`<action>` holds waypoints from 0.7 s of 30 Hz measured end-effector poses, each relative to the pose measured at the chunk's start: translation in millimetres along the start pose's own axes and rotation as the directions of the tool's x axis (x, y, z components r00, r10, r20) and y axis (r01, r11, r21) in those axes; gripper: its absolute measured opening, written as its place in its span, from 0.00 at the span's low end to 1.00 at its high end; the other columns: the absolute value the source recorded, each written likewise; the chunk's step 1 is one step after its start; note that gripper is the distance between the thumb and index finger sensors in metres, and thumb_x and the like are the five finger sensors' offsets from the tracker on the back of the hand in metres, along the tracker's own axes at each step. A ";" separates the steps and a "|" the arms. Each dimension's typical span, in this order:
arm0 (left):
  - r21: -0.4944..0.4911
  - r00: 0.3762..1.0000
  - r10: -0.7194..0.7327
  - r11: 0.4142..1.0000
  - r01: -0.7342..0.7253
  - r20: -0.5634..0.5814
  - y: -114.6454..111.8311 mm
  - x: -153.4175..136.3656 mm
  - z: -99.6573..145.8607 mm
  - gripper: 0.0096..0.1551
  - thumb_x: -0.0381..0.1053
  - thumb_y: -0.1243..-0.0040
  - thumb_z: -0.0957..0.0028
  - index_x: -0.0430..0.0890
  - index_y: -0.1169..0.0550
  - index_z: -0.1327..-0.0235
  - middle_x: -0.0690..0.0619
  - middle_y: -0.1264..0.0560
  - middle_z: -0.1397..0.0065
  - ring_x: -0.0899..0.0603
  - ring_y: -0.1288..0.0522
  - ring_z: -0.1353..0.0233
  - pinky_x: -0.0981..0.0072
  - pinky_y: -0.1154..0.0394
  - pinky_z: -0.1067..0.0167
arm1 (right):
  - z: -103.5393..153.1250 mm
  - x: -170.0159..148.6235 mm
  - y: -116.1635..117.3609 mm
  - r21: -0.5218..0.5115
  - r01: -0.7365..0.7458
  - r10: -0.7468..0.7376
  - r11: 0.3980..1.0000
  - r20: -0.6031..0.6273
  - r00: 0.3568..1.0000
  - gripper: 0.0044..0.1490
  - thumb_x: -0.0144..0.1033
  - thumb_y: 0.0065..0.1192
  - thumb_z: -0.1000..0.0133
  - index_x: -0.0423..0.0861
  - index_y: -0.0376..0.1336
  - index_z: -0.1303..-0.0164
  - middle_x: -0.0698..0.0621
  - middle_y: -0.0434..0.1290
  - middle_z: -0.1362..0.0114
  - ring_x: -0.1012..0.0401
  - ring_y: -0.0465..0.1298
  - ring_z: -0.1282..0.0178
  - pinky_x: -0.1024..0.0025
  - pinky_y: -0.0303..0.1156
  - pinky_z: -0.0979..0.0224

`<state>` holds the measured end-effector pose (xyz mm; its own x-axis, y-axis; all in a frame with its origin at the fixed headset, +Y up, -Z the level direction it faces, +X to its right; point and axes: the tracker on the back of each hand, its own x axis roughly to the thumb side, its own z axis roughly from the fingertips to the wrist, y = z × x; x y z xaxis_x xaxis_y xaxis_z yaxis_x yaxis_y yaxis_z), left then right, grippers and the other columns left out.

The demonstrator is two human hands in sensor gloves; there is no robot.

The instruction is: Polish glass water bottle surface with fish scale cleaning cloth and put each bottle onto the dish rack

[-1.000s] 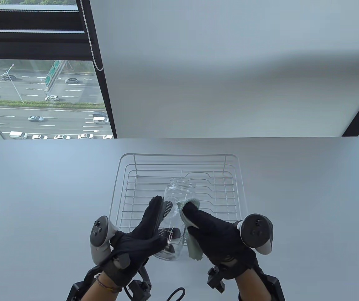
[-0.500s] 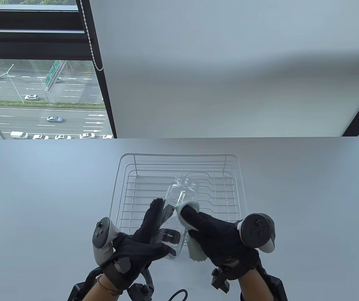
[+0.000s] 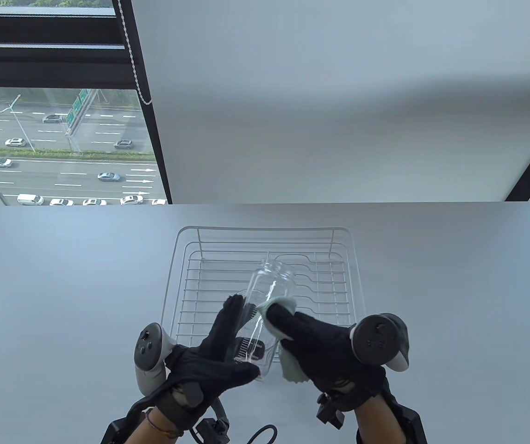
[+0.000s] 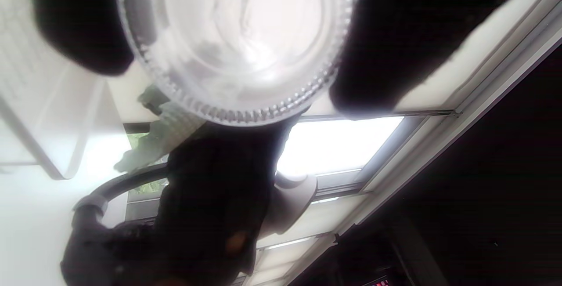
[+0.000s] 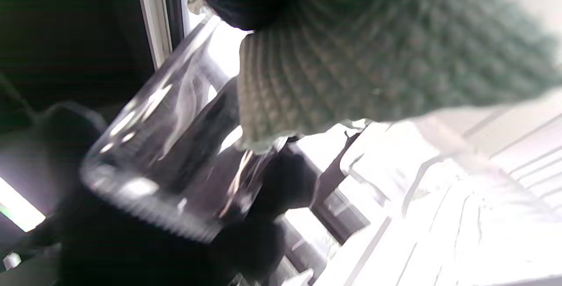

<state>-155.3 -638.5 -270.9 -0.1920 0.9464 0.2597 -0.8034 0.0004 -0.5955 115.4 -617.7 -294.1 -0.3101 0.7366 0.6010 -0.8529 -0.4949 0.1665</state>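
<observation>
A clear glass bottle (image 3: pixel 271 289) with no cap is held tilted in the air over the front of the white wire dish rack (image 3: pixel 265 230), its mouth pointing away and to the right. My left hand (image 3: pixel 237 337) grips its lower part, fingers (image 3: pixel 227 319) along the left side and thumb under the base. From below, the left wrist view shows the ribbed base (image 4: pixel 237 44) between dark fingers. My right hand (image 3: pixel 276 319) holds the pale green fish scale cloth (image 3: pixel 285 304) and presses it against the bottle's right side. A cloth tail (image 3: pixel 290 370) hangs below that hand. Close up, the cloth (image 5: pixel 373 57) lies against the glass (image 5: pixel 167 145).
The rack holds nothing and sits mid-table on the grey tabletop (image 3: pixel 61 286). A black cable (image 3: pixel 265 432) loops at the front edge. Behind the table are a white blind (image 3: pixel 339 101) and a window (image 3: pixel 56 143).
The bottle has turned in my left hand and leaned a little further right, its printed scale moving round. My right hand with the cloth has shifted slightly along the glass.
</observation>
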 end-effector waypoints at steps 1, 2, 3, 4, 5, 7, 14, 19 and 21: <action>-0.024 1.000 -0.018 1.000 0.018 -0.001 -1.4 5.1 0.7 0.67 0.59 0.17 0.53 0.50 0.52 0.17 0.31 0.58 0.19 0.16 0.31 0.38 0.31 0.18 0.48 | -0.4 -2.2 -2.4 0.041 0.037 -0.037 0.998 0.005 0.999 0.40 0.40 0.59 0.39 0.79 0.48 0.24 0.43 0.74 0.36 0.50 0.80 0.46 0.52 0.78 0.43; -0.008 0.998 -0.060 0.998 0.061 0.010 -0.2 10.3 1.8 0.67 0.59 0.17 0.54 0.50 0.51 0.17 0.31 0.58 0.19 0.16 0.31 0.38 0.31 0.18 0.48 | -0.1 -2.0 -2.5 0.082 0.086 -0.087 0.993 0.002 0.996 0.40 0.39 0.59 0.38 0.79 0.47 0.23 0.42 0.73 0.34 0.49 0.79 0.45 0.51 0.77 0.42; 0.017 0.995 -0.095 0.995 0.095 0.024 1.1 15.7 2.9 0.66 0.58 0.16 0.55 0.50 0.49 0.17 0.31 0.58 0.19 0.15 0.30 0.38 0.31 0.17 0.50 | 0.1 -0.7 -2.1 0.085 0.113 -0.113 0.990 0.002 0.994 0.39 0.39 0.58 0.37 0.79 0.47 0.24 0.42 0.72 0.34 0.48 0.78 0.44 0.50 0.76 0.41; 0.042 0.984 -0.169 0.985 0.166 0.058 5.0 26.1 6.4 0.64 0.57 0.15 0.54 0.50 0.47 0.16 0.32 0.58 0.19 0.15 0.31 0.37 0.30 0.18 0.49 | 0.2 1.6 -1.4 0.053 0.115 -0.117 0.992 0.026 0.993 0.39 0.39 0.58 0.37 0.79 0.47 0.24 0.42 0.72 0.34 0.49 0.78 0.44 0.51 0.76 0.41; 0.154 0.956 -0.278 0.953 0.262 0.094 11.0 38.4 14.0 0.61 0.57 0.15 0.55 0.50 0.43 0.16 0.33 0.55 0.19 0.16 0.30 0.37 0.30 0.18 0.49 | 0.4 4.2 -1.3 0.034 0.106 -0.107 0.994 0.038 0.994 0.39 0.40 0.58 0.37 0.80 0.46 0.24 0.43 0.72 0.33 0.49 0.78 0.44 0.51 0.76 0.41; 0.374 0.889 -0.436 0.855 0.360 0.140 23.4 58.2 27.5 0.53 0.56 0.15 0.56 0.49 0.33 0.20 0.34 0.47 0.20 0.16 0.29 0.38 0.32 0.18 0.48 | 1.6 8.2 -2.5 0.024 0.087 -0.088 0.996 0.033 0.996 0.39 0.40 0.58 0.37 0.77 0.47 0.23 0.42 0.72 0.34 0.49 0.78 0.44 0.51 0.76 0.41; 0.685 0.563 -0.821 0.357 0.635 -0.095 62.1 79.6 51.4 0.48 0.54 0.18 0.53 0.48 0.33 0.22 0.35 0.45 0.21 0.17 0.33 0.36 0.31 0.22 0.42 | 1.3 0.0 -3.0 0.025 0.061 -0.061 0.998 -0.005 0.998 0.38 0.39 0.58 0.38 0.75 0.48 0.22 0.42 0.73 0.34 0.48 0.79 0.45 0.51 0.77 0.42; 0.659 0.528 -0.834 0.309 0.686 -0.158 85.1 61.4 47.4 0.47 0.52 0.16 0.56 0.49 0.30 0.24 0.36 0.41 0.21 0.16 0.32 0.36 0.26 0.23 0.42 | -0.8 -2.0 0.9 0.065 0.018 -0.017 0.998 -0.019 1.000 0.37 0.39 0.59 0.38 0.74 0.49 0.22 0.41 0.73 0.34 0.48 0.79 0.45 0.50 0.77 0.42; 0.625 0.502 -0.844 0.292 0.724 -0.188 87.9 54.1 43.3 0.48 0.52 0.16 0.56 0.52 0.30 0.23 0.36 0.42 0.21 0.16 0.32 0.36 0.26 0.23 0.42 | -1.3 -2.8 1.4 0.072 0.006 -0.004 0.997 -0.024 1.000 0.37 0.39 0.59 0.38 0.74 0.50 0.22 0.41 0.74 0.34 0.48 0.79 0.45 0.50 0.77 0.42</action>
<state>-260.6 -601.2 -276.3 0.6879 0.5351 0.4905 -0.7254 0.4839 0.4894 114.6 -619.9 -296.6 -0.3166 0.7495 0.5814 -0.8223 -0.5224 0.2257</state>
